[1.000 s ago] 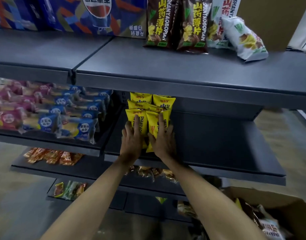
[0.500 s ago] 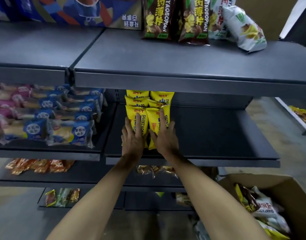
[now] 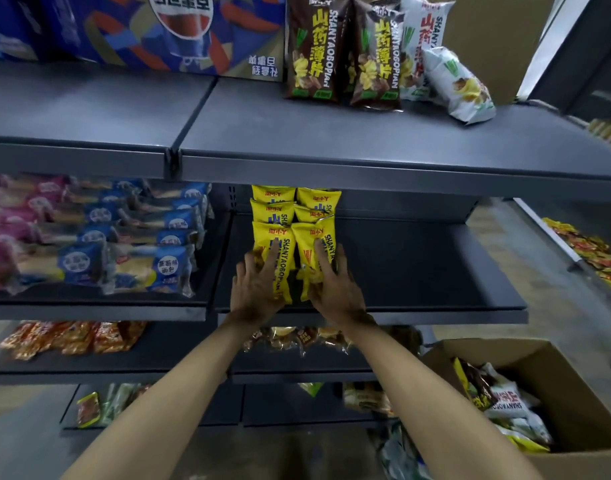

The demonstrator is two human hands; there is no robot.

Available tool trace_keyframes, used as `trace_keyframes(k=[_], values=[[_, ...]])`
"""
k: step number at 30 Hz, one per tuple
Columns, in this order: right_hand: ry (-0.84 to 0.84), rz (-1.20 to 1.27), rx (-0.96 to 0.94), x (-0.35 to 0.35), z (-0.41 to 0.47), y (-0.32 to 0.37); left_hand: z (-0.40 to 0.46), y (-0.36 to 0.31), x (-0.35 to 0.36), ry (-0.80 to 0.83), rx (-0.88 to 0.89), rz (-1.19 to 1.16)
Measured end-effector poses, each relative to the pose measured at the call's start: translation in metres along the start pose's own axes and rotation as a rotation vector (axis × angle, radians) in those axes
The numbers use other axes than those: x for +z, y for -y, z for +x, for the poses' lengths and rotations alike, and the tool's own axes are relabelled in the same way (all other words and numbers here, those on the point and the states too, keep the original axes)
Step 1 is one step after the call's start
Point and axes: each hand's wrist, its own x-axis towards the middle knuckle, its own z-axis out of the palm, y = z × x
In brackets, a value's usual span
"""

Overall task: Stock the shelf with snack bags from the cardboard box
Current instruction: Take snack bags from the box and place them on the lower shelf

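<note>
Two rows of yellow snack bags [image 3: 292, 209] lie on the dark middle shelf [image 3: 418, 271], running back under the shelf above. My left hand [image 3: 257, 284] rests flat with straight fingers on the front left yellow bag [image 3: 274, 242]. My right hand [image 3: 333, 285] presses the front right yellow bag [image 3: 316, 244] the same way. The cardboard box [image 3: 570, 386] stands on the floor at the lower right, holding several mixed snack bags [image 3: 501, 403].
Brown and white snack bags [image 3: 363, 53] stand on the top shelf [image 3: 331, 140], beside a blue carton [image 3: 151, 29]. Blue and pink bread packs [image 3: 89, 237] fill the left shelf bay. Orange packets [image 3: 72, 337] lie one shelf lower. Another rack with red-yellow packets [image 3: 588, 251] is at the right.
Both hands have stayed on the front yellow bags, with the fingers spread a little wider. My head has tipped down and right, bringing more of the box into view.
</note>
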Motion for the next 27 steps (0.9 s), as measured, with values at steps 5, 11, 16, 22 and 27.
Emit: trace_keyframes(k=[5,11,16,22,27], values=[[-0.02,0.064,0.069,0.012,0.009,0.005,0.005,-0.003,0.003,-0.018,-0.031,-0.009],[-0.02,0.059,0.129,0.014,0.014,0.013,0.009,-0.006,0.009,-0.076,-0.01,0.044],[-0.015,0.017,0.158,0.009,0.005,0.011,0.005,-0.005,0.001,-0.046,-0.02,0.048],[-0.001,0.015,0.127,-0.003,-0.011,-0.008,-0.005,-0.02,-0.002,-0.081,-0.056,0.177],[-0.001,-0.1,0.099,-0.027,-0.035,-0.046,-0.015,-0.064,0.004,-0.14,-0.075,0.317]])
